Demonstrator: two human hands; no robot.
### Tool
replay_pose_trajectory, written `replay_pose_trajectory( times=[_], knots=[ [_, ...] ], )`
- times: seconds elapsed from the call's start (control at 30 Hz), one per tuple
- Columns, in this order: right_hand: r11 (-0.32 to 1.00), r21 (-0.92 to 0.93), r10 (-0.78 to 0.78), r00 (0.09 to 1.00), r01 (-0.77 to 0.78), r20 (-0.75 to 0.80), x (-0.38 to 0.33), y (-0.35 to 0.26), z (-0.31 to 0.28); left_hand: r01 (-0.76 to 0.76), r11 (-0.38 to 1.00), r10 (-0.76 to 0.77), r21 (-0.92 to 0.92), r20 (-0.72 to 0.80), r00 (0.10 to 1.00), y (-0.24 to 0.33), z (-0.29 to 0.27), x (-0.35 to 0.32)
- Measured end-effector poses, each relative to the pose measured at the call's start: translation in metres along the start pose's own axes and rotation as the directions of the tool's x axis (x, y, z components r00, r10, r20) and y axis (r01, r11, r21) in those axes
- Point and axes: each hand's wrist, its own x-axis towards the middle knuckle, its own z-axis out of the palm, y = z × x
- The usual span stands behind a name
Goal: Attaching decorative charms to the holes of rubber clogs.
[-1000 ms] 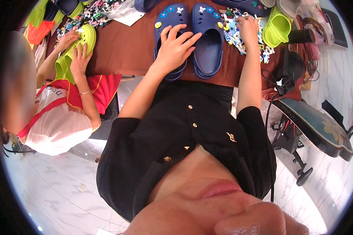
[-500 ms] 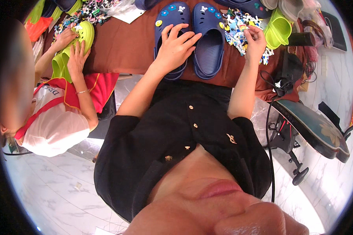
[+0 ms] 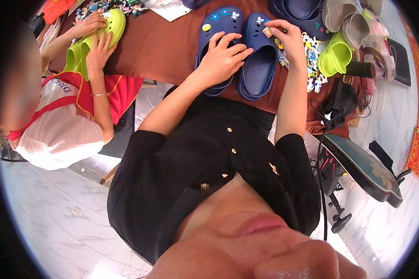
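Observation:
Two navy clogs lie side by side on the brown-covered table, toes away from me. The left clog (image 3: 203, 49) bears blue flower charms, a white charm and a round yellow charm. My left hand (image 3: 226, 60) rests across it, fingers spread, fingertips reaching the edge of the right clog (image 3: 257, 69). My right hand (image 3: 288, 41) pinches a small red, yellow and white shoe charm (image 3: 267, 32) at the upper of the right clog, beside its holes. A white charm sits near that toe. Part of the clog's right side is hidden by my hand.
Loose charms (image 3: 314, 69) are heaped right of the clogs, beside a lime-green clog (image 3: 335, 56) and grey clogs (image 3: 340, 16). More navy clogs (image 3: 302, 16) stand behind. At left, a co-worker's hands (image 3: 100, 51) are on lime-green clogs (image 3: 114, 30); another charm heap lies beyond.
My right hand has moved left from the charm heap to the right clog, bringing the small charm. My left hand stays on the clogs. The whole view has shifted slightly.

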Motion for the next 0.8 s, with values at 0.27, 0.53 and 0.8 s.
replay_pose_trajectory(
  times=[0.27, 0.53, 0.8],
  knots=[
    [0.901, -0.415, -0.033, 0.973, 0.128, 0.228, 0.030, -0.013, 0.018, 0.006, 0.999, -0.006, -0.039, -0.017, 1.000, 0.000, 0.002, -0.001],
    [0.873, -0.448, -0.123, 0.975, 0.194, 0.183, 0.018, -0.003, 0.008, 0.012, 0.999, -0.012, -0.041, 0.010, 1.000, -0.001, 0.002, -0.001],
    [0.777, -0.489, -0.281, 0.914, 0.396, 0.293, 0.012, -0.004, -0.001, 0.014, 0.998, -0.014, -0.053, 0.006, 1.000, -0.002, 0.002, -0.001]
  ],
)
